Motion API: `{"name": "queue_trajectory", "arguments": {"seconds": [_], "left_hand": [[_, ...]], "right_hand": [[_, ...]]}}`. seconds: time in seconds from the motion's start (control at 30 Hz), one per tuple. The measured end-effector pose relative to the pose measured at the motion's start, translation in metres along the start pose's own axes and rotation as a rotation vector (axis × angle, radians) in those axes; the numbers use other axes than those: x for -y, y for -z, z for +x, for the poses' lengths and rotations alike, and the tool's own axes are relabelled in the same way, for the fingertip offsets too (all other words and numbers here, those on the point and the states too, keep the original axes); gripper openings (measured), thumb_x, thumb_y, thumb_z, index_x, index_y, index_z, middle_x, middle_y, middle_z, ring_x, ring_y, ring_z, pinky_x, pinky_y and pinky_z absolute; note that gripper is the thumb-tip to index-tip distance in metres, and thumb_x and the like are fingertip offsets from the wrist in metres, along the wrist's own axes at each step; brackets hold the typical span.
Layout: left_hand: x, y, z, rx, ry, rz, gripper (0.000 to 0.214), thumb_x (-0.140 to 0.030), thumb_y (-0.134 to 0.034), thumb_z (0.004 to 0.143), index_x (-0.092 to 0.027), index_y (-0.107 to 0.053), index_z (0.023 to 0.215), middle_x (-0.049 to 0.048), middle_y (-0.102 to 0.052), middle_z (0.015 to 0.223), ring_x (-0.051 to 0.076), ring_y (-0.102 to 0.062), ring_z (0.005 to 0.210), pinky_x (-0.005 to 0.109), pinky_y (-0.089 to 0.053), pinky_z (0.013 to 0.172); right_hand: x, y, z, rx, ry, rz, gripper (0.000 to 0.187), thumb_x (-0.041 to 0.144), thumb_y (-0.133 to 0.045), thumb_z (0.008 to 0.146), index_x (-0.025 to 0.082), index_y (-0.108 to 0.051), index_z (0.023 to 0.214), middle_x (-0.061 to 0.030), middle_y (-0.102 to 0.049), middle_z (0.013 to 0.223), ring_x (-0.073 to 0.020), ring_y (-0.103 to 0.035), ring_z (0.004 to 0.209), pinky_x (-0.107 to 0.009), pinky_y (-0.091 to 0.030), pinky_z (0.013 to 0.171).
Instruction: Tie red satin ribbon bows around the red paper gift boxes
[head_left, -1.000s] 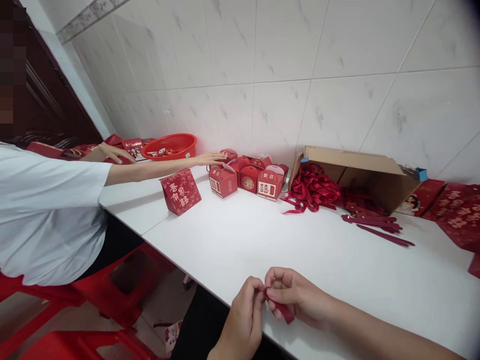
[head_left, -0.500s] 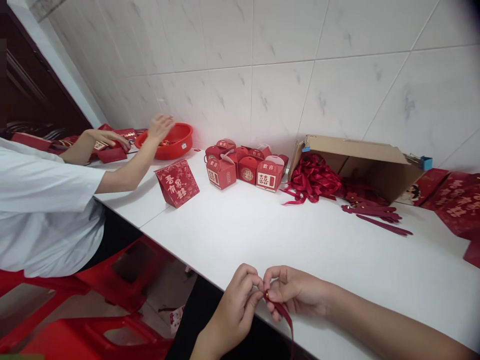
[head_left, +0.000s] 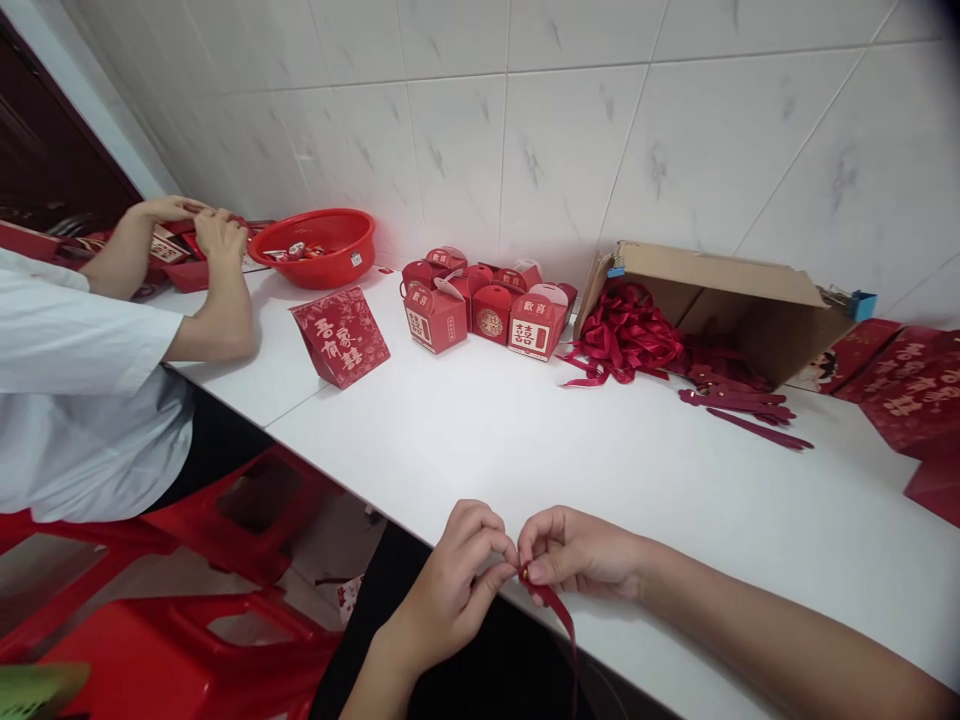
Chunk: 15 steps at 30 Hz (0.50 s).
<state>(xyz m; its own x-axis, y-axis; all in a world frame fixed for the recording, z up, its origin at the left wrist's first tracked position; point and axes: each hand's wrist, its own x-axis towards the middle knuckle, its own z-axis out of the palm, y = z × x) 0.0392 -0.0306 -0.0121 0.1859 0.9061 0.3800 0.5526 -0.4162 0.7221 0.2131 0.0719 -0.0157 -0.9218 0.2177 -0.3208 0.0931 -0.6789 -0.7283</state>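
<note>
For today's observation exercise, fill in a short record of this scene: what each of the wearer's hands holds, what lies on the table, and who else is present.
Left hand: left hand pinches the top end of a dark red satin ribbon strip
Right hand: right hand pinches the same end
Ribbon: hangs below the white table edge
Table middle: cluster of small red paper gift boxes
Table right: tipped brown cardboard box spilling red ribbons
Table left: round red plastic basin
Other person: white sleeve, both hands near the basin
</note>
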Motion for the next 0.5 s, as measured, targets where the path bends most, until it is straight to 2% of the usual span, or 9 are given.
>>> {"name": "queue_trajectory", "arguments": {"seconds": [0.03, 0.1, 0.2, 0.23, 0.27, 0.33, 0.4, 0.5], "left_hand": [[0.006, 0.005, 0.001, -0.047, 0.005, -0.006, 0.011, -0.015, -0.051, 0.082, -0.022, -0.052, 0.091, 0.0068, -0.051, 0.093, 0.021, -0.049, 0.095, 0.035, -0.044, 0.082], [0.023, 0.022, 0.005, -0.263, 0.045, -0.014, 0.028, -0.021, -0.062, 0.076, -0.023, -0.05, 0.101, 0.0077, -0.05, 0.105, 0.023, -0.049, 0.104, 0.039, -0.041, 0.09], [0.059, 0.065, 0.022, -0.827, 0.184, 0.034, 0.053, -0.029, -0.071, 0.069, -0.023, -0.042, 0.113, 0.0102, -0.044, 0.12, 0.024, -0.046, 0.112, 0.039, -0.043, 0.09], [0.07, 0.083, 0.03, -0.958, 0.24, 0.083, 0.059, -0.031, -0.074, 0.066, -0.021, -0.041, 0.113, 0.0113, -0.044, 0.12, 0.025, -0.044, 0.114, 0.039, -0.043, 0.089], [0.08, 0.101, 0.039, -1.038, 0.284, 0.118, 0.063, -0.033, -0.074, 0.065, -0.019, -0.039, 0.116, 0.0124, -0.043, 0.121, 0.025, -0.044, 0.114, 0.038, -0.044, 0.088], [0.094, 0.138, 0.059, -1.098, 0.356, 0.162, 0.075, -0.037, -0.075, 0.064, -0.015, -0.033, 0.122, 0.0139, -0.043, 0.122, 0.025, -0.042, 0.114, 0.04, -0.043, 0.089], [0.103, 0.17, 0.079, -1.153, 0.447, 0.233, 0.088, -0.04, -0.078, 0.06, -0.009, -0.029, 0.126, 0.0128, -0.047, 0.117, 0.024, -0.04, 0.112, 0.044, -0.035, 0.096], [0.11, 0.203, 0.106, -1.161, 0.49, 0.219, 0.101, -0.039, -0.08, 0.055, -0.008, -0.022, 0.132, 0.0101, -0.046, 0.119, 0.021, -0.039, 0.11, 0.042, -0.032, 0.1]], "right_hand": [[0.0, 0.0, 0.0, -0.004, 0.002, -0.001, 0.019, 0.013, -0.077, 0.063, 0.012, -0.065, 0.077, 0.0005, -0.067, 0.068, -0.0105, -0.065, 0.06, -0.025, -0.049, 0.064], [-0.001, 0.001, 0.0, -0.022, 0.005, -0.008, 0.019, 0.013, -0.078, 0.062, 0.011, -0.065, 0.076, -0.0004, -0.067, 0.067, -0.0112, -0.065, 0.06, -0.025, -0.049, 0.064], [-0.001, 0.002, 0.001, -0.021, -0.004, -0.035, 0.02, 0.013, -0.079, 0.061, 0.01, -0.065, 0.075, -0.002, -0.068, 0.066, -0.0124, -0.065, 0.061, -0.026, -0.05, 0.063], [-0.001, 0.002, 0.001, -0.014, -0.008, -0.04, 0.02, 0.013, -0.079, 0.061, 0.01, -0.065, 0.075, -0.0022, -0.068, 0.066, -0.0127, -0.066, 0.061, -0.026, -0.05, 0.063], [-0.001, 0.002, 0.001, -0.008, -0.01, -0.041, 0.02, 0.013, -0.079, 0.061, 0.01, -0.065, 0.075, -0.0022, -0.067, 0.066, -0.0128, -0.066, 0.061, -0.026, -0.05, 0.063], [-0.001, 0.003, 0.002, -0.005, -0.009, -0.034, 0.02, 0.012, -0.079, 0.061, 0.011, -0.065, 0.075, -0.0016, -0.067, 0.066, -0.0124, -0.066, 0.062, -0.026, -0.05, 0.064], [-0.001, 0.003, 0.002, -0.006, -0.008, -0.031, 0.02, 0.012, -0.079, 0.061, 0.011, -0.065, 0.075, -0.0014, -0.067, 0.066, -0.0117, -0.065, 0.062, -0.025, -0.049, 0.064], [-0.001, 0.003, 0.003, 0.003, -0.008, -0.033, 0.02, 0.012, -0.079, 0.061, 0.01, -0.065, 0.075, -0.0019, -0.067, 0.066, -0.0114, -0.065, 0.062, -0.024, -0.049, 0.063]]}}
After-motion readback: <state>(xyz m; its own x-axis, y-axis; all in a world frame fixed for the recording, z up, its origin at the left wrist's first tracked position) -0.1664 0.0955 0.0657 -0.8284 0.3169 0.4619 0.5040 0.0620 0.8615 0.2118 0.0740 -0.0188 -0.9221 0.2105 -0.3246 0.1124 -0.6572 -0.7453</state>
